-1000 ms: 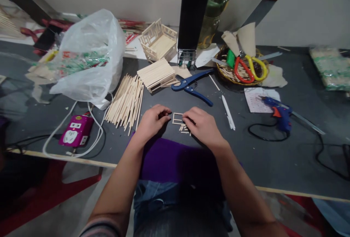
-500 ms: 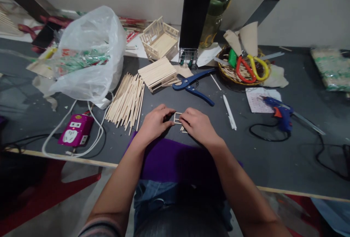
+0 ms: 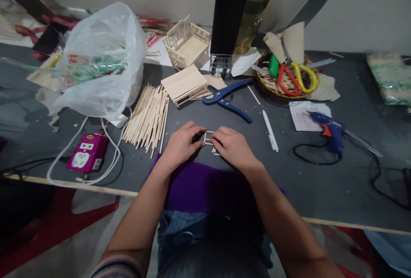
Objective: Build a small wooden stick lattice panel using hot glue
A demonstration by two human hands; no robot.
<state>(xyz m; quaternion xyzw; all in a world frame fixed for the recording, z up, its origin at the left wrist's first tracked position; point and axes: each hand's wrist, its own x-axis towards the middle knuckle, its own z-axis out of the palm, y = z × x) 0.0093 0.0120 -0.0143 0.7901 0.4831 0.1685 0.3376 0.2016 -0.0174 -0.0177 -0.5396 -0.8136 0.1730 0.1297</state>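
Note:
A small rectangular frame of thin wooden sticks [image 3: 208, 144] lies at the front of the dark table, with a crosspiece inside it. My left hand [image 3: 184, 142] pinches its left edge between thumb and fingertips. From the other side my right hand [image 3: 231, 146] has its fingers closed on the frame's right part, which they hide. A few short stick pieces [image 3: 216, 154] lie just below the right fingers. Left of my left hand is a loose pile of wooden sticks [image 3: 147, 117]. A purple cloth [image 3: 192, 186] hangs at the table edge beneath my wrists.
Beyond my hands lie a blue cutter [image 3: 221, 98], a white pen [image 3: 270, 130] and stick-built furniture models [image 3: 184, 83]. A glue gun [image 3: 332, 134] sits right, near a basket [image 3: 279, 92] with scissors. A purple power socket [image 3: 87, 153] and plastic bag [image 3: 128, 55] stand left.
The view has shifted very slightly. Both hands stay in place on the stick frame, with no clear movement of anything on the table.

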